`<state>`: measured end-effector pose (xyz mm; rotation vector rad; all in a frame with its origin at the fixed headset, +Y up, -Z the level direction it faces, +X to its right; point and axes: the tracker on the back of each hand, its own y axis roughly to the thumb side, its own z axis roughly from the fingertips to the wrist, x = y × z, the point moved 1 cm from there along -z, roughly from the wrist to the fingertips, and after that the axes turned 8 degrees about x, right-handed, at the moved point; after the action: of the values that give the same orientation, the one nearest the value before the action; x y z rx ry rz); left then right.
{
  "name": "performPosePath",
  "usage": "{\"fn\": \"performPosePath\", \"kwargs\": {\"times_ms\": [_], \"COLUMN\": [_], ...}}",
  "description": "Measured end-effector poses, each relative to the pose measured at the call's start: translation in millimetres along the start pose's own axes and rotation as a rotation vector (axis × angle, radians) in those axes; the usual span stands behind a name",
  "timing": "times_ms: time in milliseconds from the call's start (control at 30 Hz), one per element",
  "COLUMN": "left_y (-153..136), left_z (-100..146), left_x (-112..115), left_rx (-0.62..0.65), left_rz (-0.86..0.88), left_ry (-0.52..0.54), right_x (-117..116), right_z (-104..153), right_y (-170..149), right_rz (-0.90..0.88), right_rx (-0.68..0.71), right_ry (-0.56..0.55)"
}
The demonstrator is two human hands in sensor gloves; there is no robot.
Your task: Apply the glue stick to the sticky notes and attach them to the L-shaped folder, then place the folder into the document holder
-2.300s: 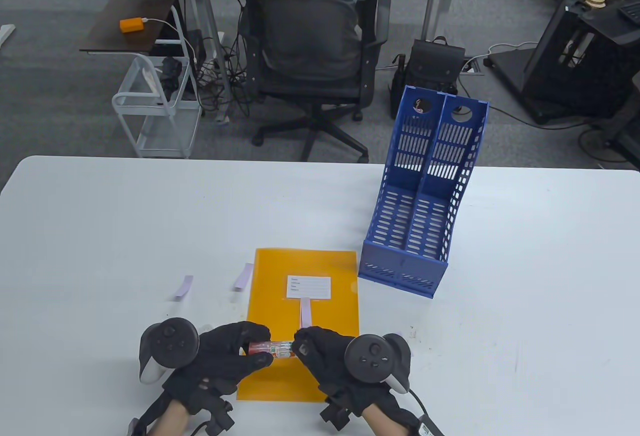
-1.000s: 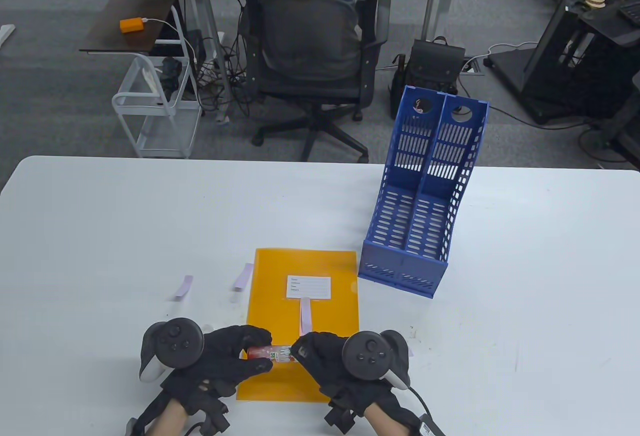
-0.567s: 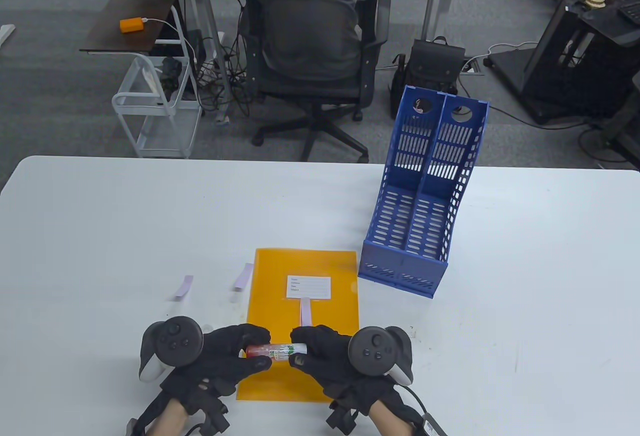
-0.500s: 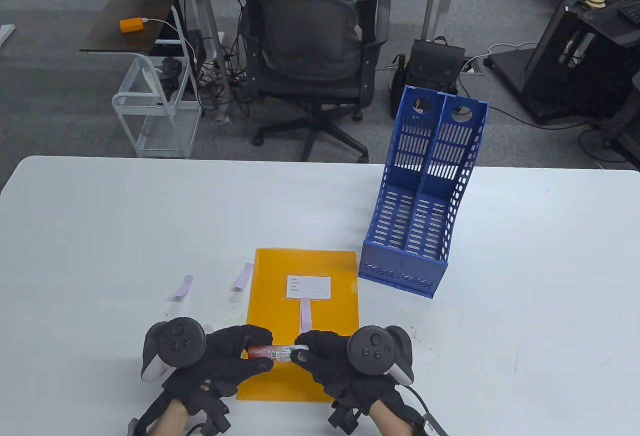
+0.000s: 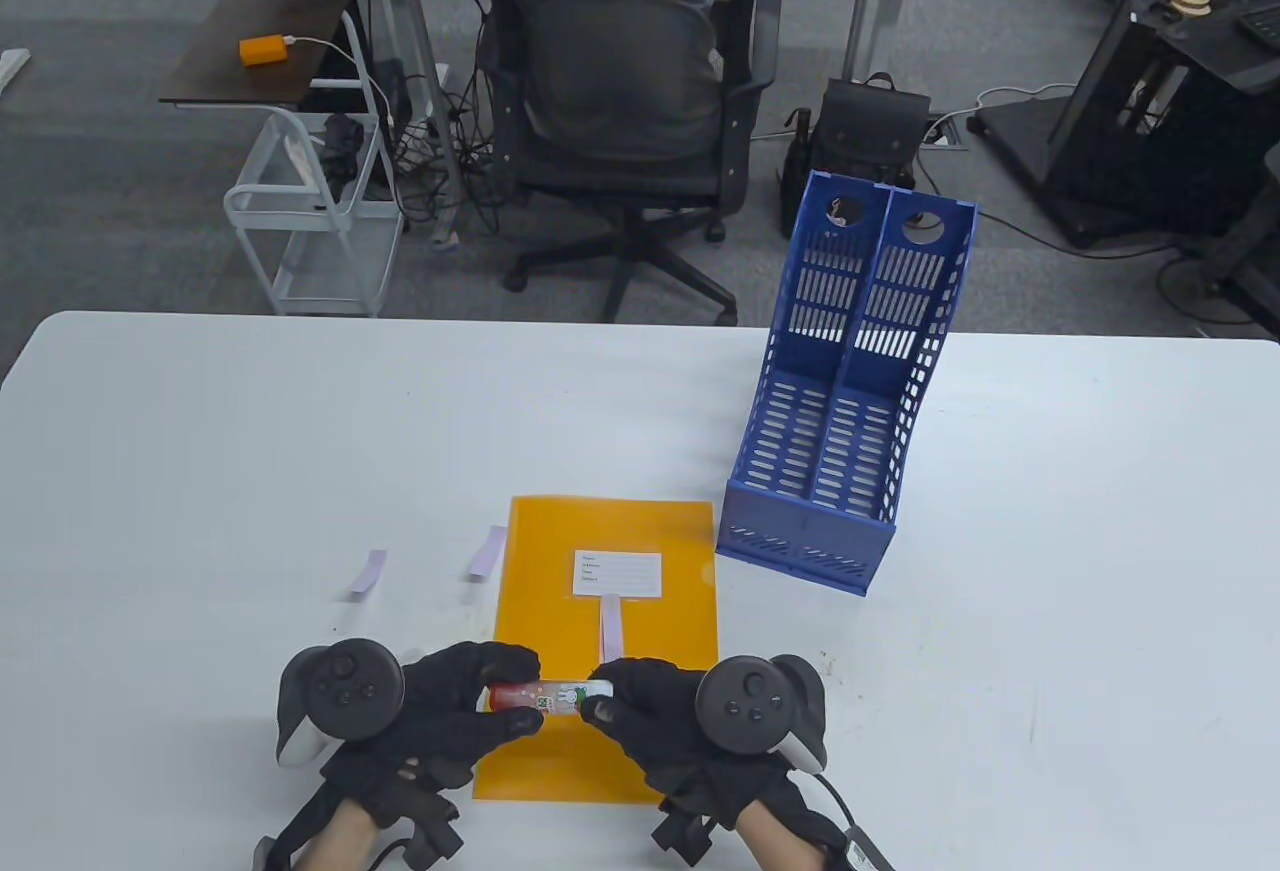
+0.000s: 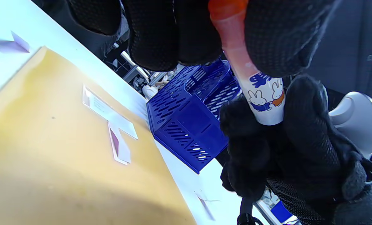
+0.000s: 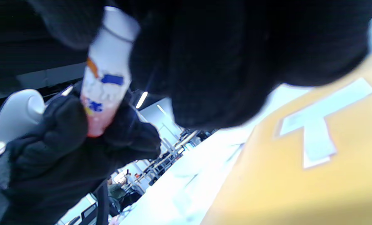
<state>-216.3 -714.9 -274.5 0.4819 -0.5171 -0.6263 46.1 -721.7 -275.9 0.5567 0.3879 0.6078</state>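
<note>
Glue stick — both hands' fingers pinching

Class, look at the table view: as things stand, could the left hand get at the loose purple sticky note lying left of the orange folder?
Probably not yet. The sticky note lies apart with bare table around it, but the left hand grips the glue stick, as does the right hand.

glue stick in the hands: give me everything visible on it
The glue stick is a small plastic cylinder with a translucent red-orange end and a white body printed with cartoon rabbits in blue and orange. It lies roughly level, held just above the near end of the orange L-shaped folder. The left hand grips the red-orange end; the right hand pinches the white end. Whether a cap is on or off cannot be told, since the fingers cover both tips.
</note>
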Motion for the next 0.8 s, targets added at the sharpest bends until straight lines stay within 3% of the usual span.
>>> {"fn": "performPosePath", "kwargs": {"times_ms": [100, 167, 300, 600, 800], "left_y": [-1.3, -2.3, -1.9, 0.2, 3.4], "left_z": [-0.2, -0.5, -0.8, -2.1, -5.0], "left_x": [0.1, 0.6, 2.7, 6.5, 14.0], "left_rx": [-0.012, -0.022, -0.02, 0.013, 0.018], "left_rz": [-0.02, -0.045, -0.034, 0.001, -0.012], "left_ry": [0.004, -0.002, -0.004, 0.0, -0.035], "right_x": [0.8, 0.2, -0.8, 3.5, -9.1], "right_z": [1.1, 0.2, -1.3, 2.4, 0.5], "right_y": [-0.3, 1.7, 6.6, 15.0, 15.0], "right_rz": [0.041, 0.069, 0.072, 0.243, 0.174], "right_rx": [0.005, 0.026, 0.041, 0.064, 0.073], "right_ry": [-0.045, 0.011, 0.016, -0.07, 0.059]}}
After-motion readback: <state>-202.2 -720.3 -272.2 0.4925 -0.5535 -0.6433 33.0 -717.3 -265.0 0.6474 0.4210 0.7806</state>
